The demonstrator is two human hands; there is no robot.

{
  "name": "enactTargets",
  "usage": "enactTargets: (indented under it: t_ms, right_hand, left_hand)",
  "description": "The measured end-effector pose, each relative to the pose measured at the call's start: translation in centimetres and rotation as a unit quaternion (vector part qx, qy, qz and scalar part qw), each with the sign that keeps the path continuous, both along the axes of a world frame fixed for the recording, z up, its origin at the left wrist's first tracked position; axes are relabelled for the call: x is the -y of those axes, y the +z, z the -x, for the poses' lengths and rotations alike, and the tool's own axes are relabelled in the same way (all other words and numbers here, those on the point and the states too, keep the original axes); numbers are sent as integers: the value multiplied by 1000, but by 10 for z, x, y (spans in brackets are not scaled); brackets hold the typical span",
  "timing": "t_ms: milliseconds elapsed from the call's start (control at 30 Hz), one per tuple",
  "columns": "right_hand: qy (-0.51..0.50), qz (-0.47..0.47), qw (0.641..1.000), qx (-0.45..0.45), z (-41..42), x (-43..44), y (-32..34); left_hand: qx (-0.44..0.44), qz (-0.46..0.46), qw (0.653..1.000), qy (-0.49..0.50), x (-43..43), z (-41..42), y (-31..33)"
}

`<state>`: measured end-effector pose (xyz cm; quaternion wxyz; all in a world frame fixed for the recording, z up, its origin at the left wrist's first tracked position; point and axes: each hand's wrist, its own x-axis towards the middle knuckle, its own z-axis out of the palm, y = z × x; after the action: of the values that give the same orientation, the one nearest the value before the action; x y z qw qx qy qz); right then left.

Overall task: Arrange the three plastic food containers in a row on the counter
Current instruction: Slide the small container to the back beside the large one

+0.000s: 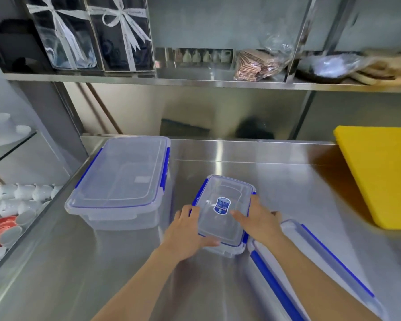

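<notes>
1. Gripping of the small container [223,214] is being done from both sides: the left hand [187,230] is being pressed against its left wall with the thumb laid over the near edge of the lid, and the right hand [258,222] is being pressed against its right wall with the fingers spread across the lid.

2. The small container is being held near the middle of the steel counter [287,181], with the big container [123,181] standing well apart to its far left and a third container [310,262] lying just beside it on the near right, partly hidden by the right forearm.

3. Whether the small container is resting on the counter or being lifted clear of it cannot be told.

4. The step is probably being done best by keeping even pressure on both walls, so that the tub is being kept level and its blue clips are not being popped.

5. Its long axis is being pointed from near to far, tilted slightly to the left at the far end; the big container's long axis is running much the same way.

6. A tidy row is likely being helped by matching that direction and lining up the edges, while the yellow board [380,172] at the right is being left alone.
</notes>
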<state>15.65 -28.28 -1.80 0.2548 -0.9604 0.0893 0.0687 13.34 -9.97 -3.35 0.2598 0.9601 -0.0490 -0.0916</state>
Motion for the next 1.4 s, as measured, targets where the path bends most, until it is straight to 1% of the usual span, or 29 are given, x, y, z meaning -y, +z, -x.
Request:
enactTargets:
  t_ms: [33,100,133,167,233,300,367,433,667,767,967,1067,1167,1267,1333,1400]
  right_hand:
    - [2,-73,997,9,-3,0,-1]
    - [36,-238,971,-5,-8,2,-2]
    - [82,-277,957,-27,-10,2,-2]
    - [138,-270,951,-55,-12,2,-4]
    - [226,-198,949,-95,-16,-1,-10]
    - [246,-142,956,-79,-25,-3,-17]
    - [240,-140,960,-22,-36,-3,-20]
    - [240,-131,962,-1,-49,-3,-20]
    - [230,-116,966,-12,-111,-5,-34]
    - [221,-111,969,-14,-129,-5,-40]
    - [224,-38,974,-13,-138,-6,-42]
    - [213,-42,976,20,-128,-7,-38]
    - [201,-73,976,38,-108,-3,-28]
    - [175,-76,981,38,-87,13,-17]
    - [151,-56,987,15,-72,29,-15]
    - [136,-47,990,3,-53,47,-10]
  left_hand:
    - [10,-5,1000,9,1,-1,-1]
    - [42,-21,998,43,3,-3,-3]
    - [59,-37,996,59,4,-4,-5]
    - [70,-53,994,71,5,-6,-7]
    - [75,-66,991,85,6,-11,-11]
    - [70,-67,992,83,6,-16,-15]
    - [52,-69,993,74,5,-23,-18]
    - [44,-70,994,71,3,-33,-22]
    - [41,-57,995,71,-4,-90,-33]
    - [54,-61,993,81,-6,-105,-39]
    - [77,-111,989,67,-8,-118,-42]
    - [63,-112,990,58,-10,-115,-35]
    - [84,-87,990,66,-5,-101,-26]
    - [106,-11,992,63,9,-70,-19]
    - [86,27,995,37,22,-41,-16]
    - [48,53,997,7,35,-13,-14]
